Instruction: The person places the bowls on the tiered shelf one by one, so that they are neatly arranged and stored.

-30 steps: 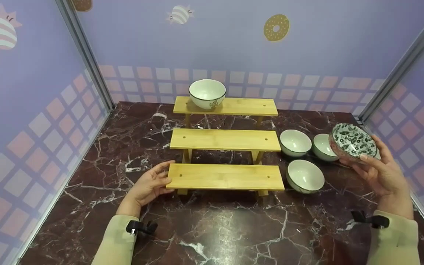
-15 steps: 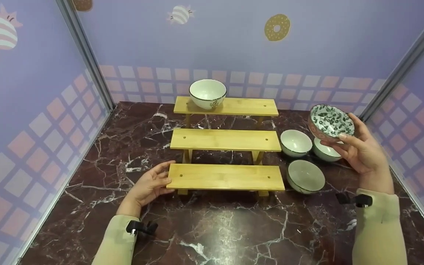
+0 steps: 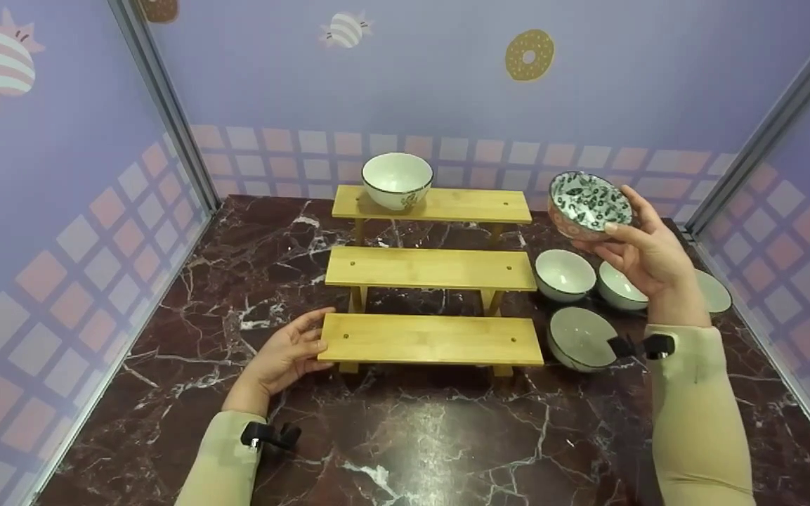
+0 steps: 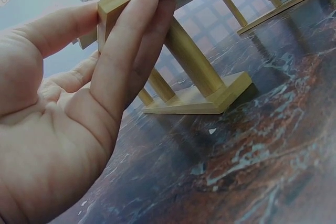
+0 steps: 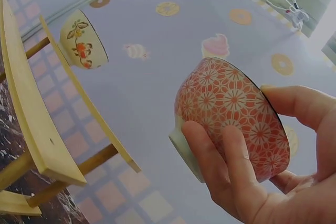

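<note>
My right hand (image 3: 657, 253) holds a bowl (image 3: 589, 204) in the air at the right, its thumb on the rim and fingers underneath. Inside, this bowl has a dark green leafy pattern. Outside, it is red with white flowers, as the right wrist view shows. My left hand (image 3: 291, 357) pinches the left end of the lowest board of a three-tier wooden shelf stand (image 3: 431, 339). In the left wrist view, fingertips (image 4: 142, 3) lie under that board. A white bowl (image 3: 396, 181) with a dark rim sits on the top board, toward its left end.
Right of the stand are several white bowls (image 3: 565, 275) on the dark marbled table (image 3: 405, 436). One more bowl (image 3: 714, 292) is partly hidden behind my right wrist. Purple patterned walls (image 3: 447, 70) close off the back and both sides.
My right hand has moved up and to the left with the patterned bowl, away from above the bowls at the far right. The left hand keeps its place on the stand.
</note>
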{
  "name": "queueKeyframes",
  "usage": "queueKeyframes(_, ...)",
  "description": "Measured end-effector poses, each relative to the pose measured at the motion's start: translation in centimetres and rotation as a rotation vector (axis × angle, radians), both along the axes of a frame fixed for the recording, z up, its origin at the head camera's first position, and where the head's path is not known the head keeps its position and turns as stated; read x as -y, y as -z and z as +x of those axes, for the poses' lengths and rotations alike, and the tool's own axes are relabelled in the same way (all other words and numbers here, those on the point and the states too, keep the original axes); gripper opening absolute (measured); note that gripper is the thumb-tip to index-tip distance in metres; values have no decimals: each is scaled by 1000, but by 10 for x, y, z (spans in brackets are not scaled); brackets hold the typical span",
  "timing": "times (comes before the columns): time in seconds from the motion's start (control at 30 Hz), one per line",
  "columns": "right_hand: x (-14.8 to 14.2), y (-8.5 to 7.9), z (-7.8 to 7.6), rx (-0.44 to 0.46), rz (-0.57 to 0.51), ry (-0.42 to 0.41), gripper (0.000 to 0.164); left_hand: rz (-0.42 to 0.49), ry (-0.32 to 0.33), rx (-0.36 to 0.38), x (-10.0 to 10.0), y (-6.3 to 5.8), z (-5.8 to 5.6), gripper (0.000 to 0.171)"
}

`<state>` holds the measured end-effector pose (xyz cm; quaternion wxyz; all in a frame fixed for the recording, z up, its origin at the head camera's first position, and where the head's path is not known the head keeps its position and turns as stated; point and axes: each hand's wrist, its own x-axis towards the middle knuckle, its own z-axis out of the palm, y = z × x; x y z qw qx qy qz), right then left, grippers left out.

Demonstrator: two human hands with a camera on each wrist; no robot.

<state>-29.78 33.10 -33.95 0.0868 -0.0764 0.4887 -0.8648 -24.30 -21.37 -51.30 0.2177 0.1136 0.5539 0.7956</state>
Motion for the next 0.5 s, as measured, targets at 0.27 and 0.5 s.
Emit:
queueKeyframes(0.27,22,-11,-21,56,34,-1,90,2,5,-1,1,1,0,76)
queueKeyframes(0.5,43,-18,-36,90,49,2,95,-6,-2,0,0,1,1,74)
